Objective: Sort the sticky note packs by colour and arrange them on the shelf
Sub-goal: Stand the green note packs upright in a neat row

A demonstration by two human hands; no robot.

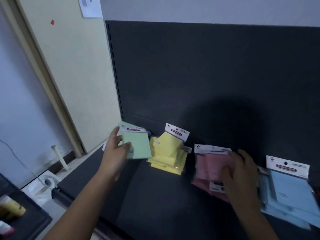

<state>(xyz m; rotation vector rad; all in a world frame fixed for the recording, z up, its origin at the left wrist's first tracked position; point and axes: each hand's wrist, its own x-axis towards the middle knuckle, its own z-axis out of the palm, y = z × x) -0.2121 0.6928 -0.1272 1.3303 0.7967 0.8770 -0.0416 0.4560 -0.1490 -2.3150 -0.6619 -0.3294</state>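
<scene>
On the dark shelf [155, 196] four colour groups of sticky note packs lean against the back panel. My left hand [116, 149] grips a green pack [138, 146] at the far left, thumb on its front. Beside it stands a pile of yellow packs [168, 153]. My right hand [237, 172] lies on the pink packs [209, 167], its fingers spread over them; the hand is blurred. Blue packs [287, 184] lean at the far right.
The shelf's dark back panel [207, 75] rises behind the packs, with a slotted upright [115, 70] at its left edge. A lower dark shelf [26, 217] at bottom left holds a yellowish object [15, 207]. A white pipe [60, 158] stands on the floor.
</scene>
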